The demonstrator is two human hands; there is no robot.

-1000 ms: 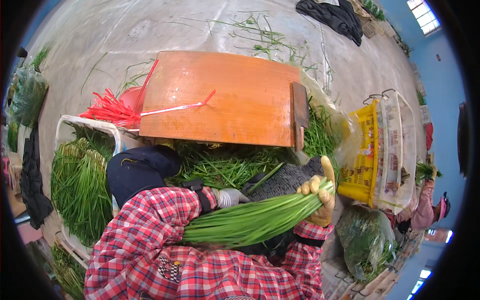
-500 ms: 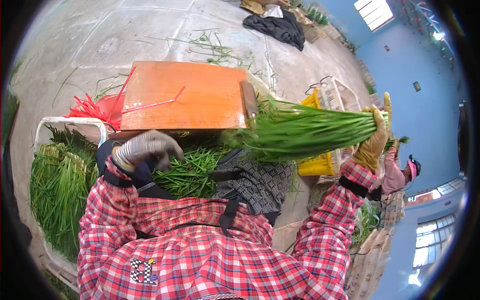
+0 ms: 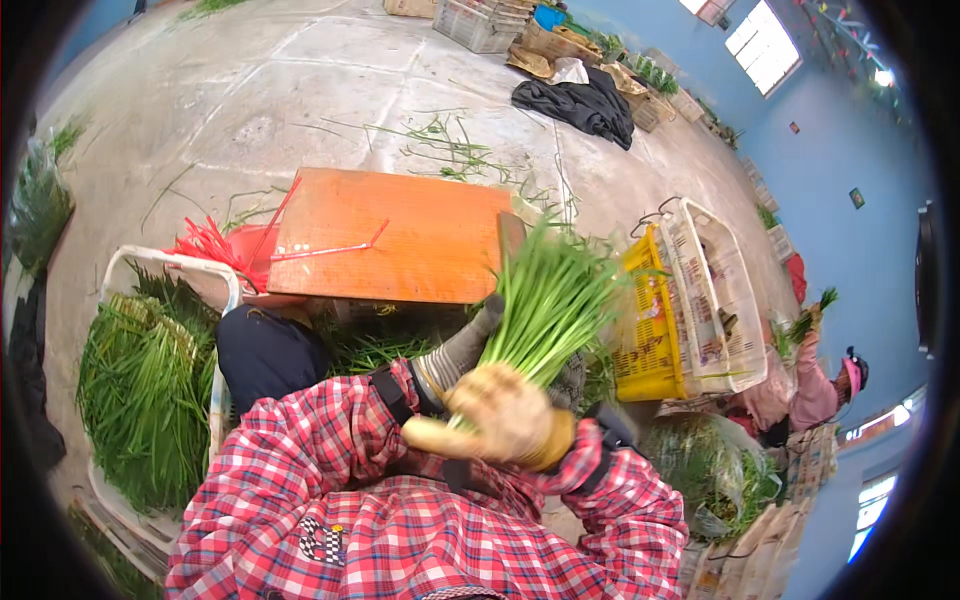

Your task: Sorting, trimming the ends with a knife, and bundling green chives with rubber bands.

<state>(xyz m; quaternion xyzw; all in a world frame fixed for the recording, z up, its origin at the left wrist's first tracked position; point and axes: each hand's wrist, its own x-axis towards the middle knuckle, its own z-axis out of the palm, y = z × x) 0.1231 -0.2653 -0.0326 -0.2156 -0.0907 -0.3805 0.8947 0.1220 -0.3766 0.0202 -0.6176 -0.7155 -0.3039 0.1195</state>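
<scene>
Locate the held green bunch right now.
Head view, just right of centre: the green bunch is in the yellow-gloved right hand, leaves fanning up between the orange board and, further right, the yellow crate.

Black cloth (image 3: 580, 108) crumpled on pale floor (image 3: 300, 115) across room, near grey crate (image 3: 478, 27). Blue wall (image 3: 835, 145) beyond, bright window (image 3: 763, 48) in it. Yellow crate (image 3: 650, 330), white crate (image 3: 735, 350) just beside. Clear plastic bag (image 3: 745, 470) of greenery nearby. Farther off, co-worker (image 3: 812, 395) in pink, arm raised, holding up small green bunch (image 3: 808, 318).
</scene>
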